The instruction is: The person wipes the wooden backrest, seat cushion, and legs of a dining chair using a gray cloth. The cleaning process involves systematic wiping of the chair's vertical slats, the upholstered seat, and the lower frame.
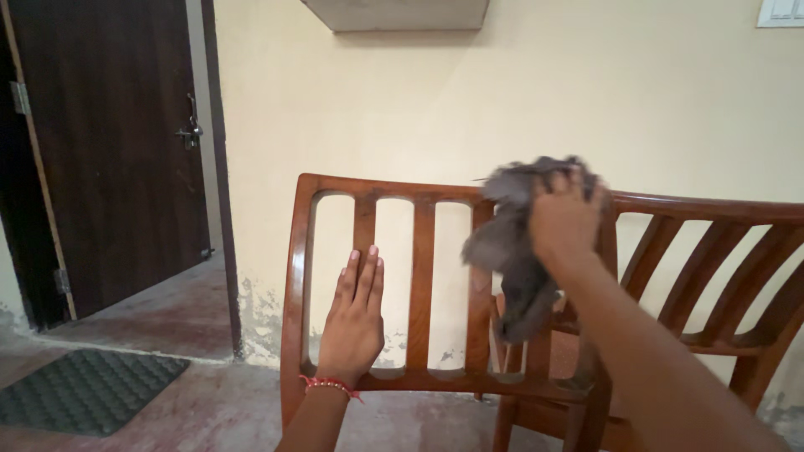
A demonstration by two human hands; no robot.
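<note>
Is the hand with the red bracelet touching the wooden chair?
Touching. The head view shows the left hand lying flat, fingers together, against the slats of the chair back.

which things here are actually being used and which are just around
In use:
right hand pressing a grey cloth on the wooden chair
left hand flat against the chair's slats

Just around:
second chair beside it
dark door
floor mat
wall

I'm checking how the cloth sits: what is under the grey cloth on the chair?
The grey cloth drapes over the wooden chair's top rail, pressed by the right hand. The rail part beneath is covered.
</note>
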